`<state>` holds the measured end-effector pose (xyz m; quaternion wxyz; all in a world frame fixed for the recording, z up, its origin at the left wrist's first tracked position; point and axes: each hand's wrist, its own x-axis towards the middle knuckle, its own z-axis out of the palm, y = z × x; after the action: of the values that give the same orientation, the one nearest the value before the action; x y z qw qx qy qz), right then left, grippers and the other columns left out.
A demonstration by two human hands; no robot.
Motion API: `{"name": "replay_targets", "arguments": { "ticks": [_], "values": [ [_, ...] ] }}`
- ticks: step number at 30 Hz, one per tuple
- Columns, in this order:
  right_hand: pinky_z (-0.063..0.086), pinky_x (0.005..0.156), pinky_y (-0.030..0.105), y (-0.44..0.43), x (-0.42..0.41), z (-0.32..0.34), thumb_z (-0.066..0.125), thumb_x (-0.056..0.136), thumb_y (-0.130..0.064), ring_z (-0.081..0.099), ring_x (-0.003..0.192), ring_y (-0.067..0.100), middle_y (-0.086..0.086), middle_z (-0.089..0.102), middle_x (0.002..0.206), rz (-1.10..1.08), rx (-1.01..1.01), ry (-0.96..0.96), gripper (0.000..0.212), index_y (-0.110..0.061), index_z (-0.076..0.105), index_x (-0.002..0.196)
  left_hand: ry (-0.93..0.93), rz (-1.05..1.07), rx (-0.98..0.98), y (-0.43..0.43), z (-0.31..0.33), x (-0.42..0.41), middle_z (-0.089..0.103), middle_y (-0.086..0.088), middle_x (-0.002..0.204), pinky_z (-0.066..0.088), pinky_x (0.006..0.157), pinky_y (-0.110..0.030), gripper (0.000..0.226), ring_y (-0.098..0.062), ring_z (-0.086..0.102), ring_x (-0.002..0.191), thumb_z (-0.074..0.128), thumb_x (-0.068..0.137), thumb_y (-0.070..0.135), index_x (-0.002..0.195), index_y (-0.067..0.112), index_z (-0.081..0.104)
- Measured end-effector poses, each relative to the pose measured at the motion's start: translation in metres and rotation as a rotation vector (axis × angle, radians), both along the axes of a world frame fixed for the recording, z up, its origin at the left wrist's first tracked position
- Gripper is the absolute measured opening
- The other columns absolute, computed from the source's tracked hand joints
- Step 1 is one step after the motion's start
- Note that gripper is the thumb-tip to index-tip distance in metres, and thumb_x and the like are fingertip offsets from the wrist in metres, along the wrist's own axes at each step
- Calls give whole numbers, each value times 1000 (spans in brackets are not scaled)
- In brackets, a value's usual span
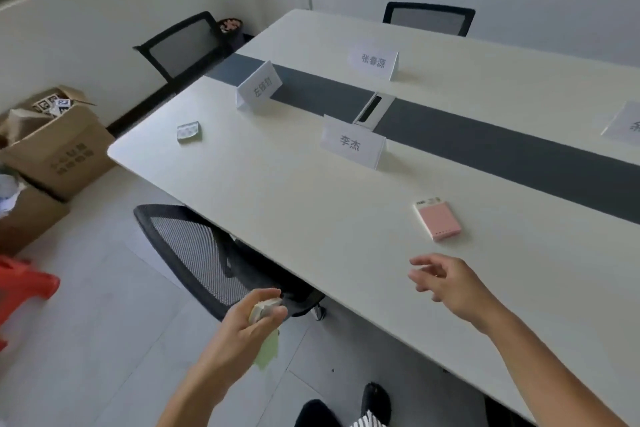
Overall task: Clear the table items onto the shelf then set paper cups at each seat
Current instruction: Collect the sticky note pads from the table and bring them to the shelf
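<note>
A pink flat box (439, 220) lies on the white table (311, 218) near its front edge. My right hand (446, 282) hovers just in front of the box, fingers loosely spread and holding nothing. My left hand (242, 322), off the table's edge above the floor, grips a small pale object (265, 309) with a green sheet (268, 352) hanging below it. A small greenish tissue pack (188, 131) lies near the table's left end. No shelf or paper cups are in view.
White name cards (353, 142) (259, 87) (375, 61) stand along the table's dark centre strip (485, 146). A black mesh chair (207, 260) is tucked at the near side; two more stand at the far end. Cardboard boxes (59, 146) and a red stool (20, 284) are on the left.
</note>
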<state>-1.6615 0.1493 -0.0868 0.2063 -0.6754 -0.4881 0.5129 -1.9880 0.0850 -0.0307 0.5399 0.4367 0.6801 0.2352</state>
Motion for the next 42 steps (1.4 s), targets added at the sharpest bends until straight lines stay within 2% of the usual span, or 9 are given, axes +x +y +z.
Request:
{"name": "replay_targets", "arguments": {
  "ticks": [8,11,14,19,22,28,33,37,42],
  "values": [
    [47,88,34,95,23,-72,71,81,-31,58,112,25,4,61,122,-193,-86,-419,47,-17,59,123,-21,-228,-63,145,-33,-10,70,0,106,46,78,-19,36,-10,65,101,68,82,46,114,31,62],
    [48,86,40,128,29,-93,73,76,-30,46,121,30,8,50,132,-313,-68,-615,58,-18,53,129,-33,-259,-86,199,-38,-14,71,-4,101,50,76,-27,52,-18,67,93,65,63,58,109,33,63],
    [46,89,43,150,32,-111,77,71,-34,36,126,33,9,41,139,-324,-119,-687,75,-18,44,136,-34,-280,-95,245,-49,-14,70,-4,101,52,73,-33,42,-20,67,86,65,67,51,106,34,63],
    [47,86,40,153,21,-127,77,72,-30,39,123,33,11,48,133,-428,-151,-718,67,-19,51,133,-16,-394,-137,288,-65,-7,72,-3,94,53,71,-35,40,-20,68,80,68,69,53,104,35,64],
    [47,87,37,154,9,-113,76,69,-34,46,118,31,11,54,124,-445,-169,-660,64,-22,57,128,17,-482,-139,304,-68,3,70,1,95,50,71,-31,24,-19,66,81,68,83,39,106,34,64],
    [46,73,23,156,-17,-38,76,65,-42,61,90,11,-7,66,100,-352,-170,-157,46,-30,69,109,102,-674,35,315,-43,35,65,8,104,50,73,-24,42,-14,62,80,67,76,47,116,43,58],
    [48,77,24,150,-40,27,74,55,-51,59,75,10,-6,60,79,-161,-89,97,50,-26,73,99,294,-907,287,290,-20,52,53,10,109,46,81,-25,53,-13,57,90,70,78,49,128,42,51],
    [48,67,26,131,-52,63,77,58,-48,53,68,11,-1,50,71,-140,48,279,48,-16,75,93,296,-822,422,250,-7,47,56,15,98,52,76,-34,24,-12,59,76,61,84,46,105,35,64],
    [54,72,33,94,-68,77,84,70,-30,63,79,11,-2,71,92,-104,246,364,38,-22,70,105,156,-616,377,179,8,27,60,11,89,42,64,-18,8,-10,56,73,60,89,38,94,35,66]
  ]
}}
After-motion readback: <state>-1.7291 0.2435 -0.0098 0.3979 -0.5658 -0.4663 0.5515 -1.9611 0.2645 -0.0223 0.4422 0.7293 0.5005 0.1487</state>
